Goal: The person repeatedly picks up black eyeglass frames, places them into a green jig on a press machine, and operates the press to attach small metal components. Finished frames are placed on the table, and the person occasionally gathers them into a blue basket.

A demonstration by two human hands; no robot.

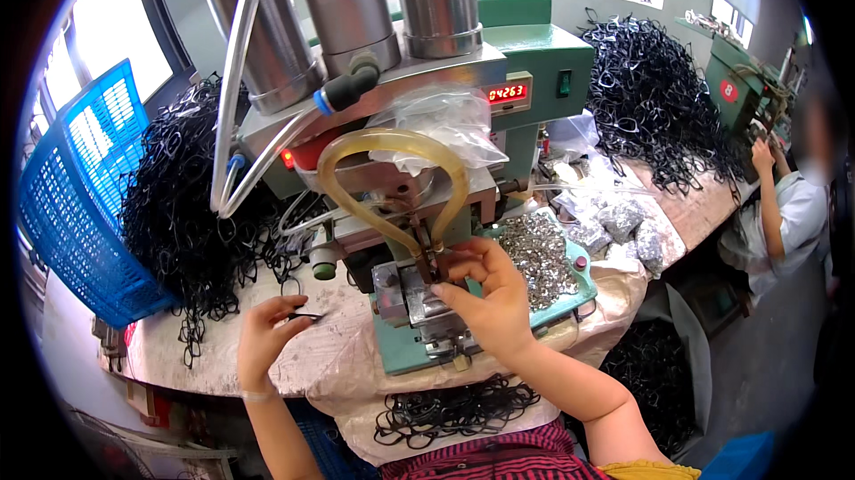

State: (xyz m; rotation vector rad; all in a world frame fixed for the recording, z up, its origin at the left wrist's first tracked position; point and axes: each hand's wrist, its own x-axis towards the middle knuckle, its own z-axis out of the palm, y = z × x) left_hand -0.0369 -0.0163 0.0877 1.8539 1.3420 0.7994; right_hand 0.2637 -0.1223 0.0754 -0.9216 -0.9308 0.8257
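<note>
Between the thumb and fingers of my left hand [265, 337] is a thin black loop [307, 315], held above the worktable [205, 346] left of the machine. My right hand [490, 302] reaches into the tooling of a green press [534, 48], thumb and fingers pinched close to its metal head [432, 262]. What the right fingertips grip, if anything, is too small and hidden to make out. A loop of yellowish tubing [461, 179] arches over the head. Right beside that hand lies a green tray [583, 288] with many small metal pieces [534, 257].
Black loops lie heaped at the left [178, 186], at the far right [659, 97] and across my lap [454, 409]. A blue basket [85, 222] leans at the left. Plastic bags [614, 222] sit behind the tray. At the far right a co-worker [793, 204] handles another machine [739, 75].
</note>
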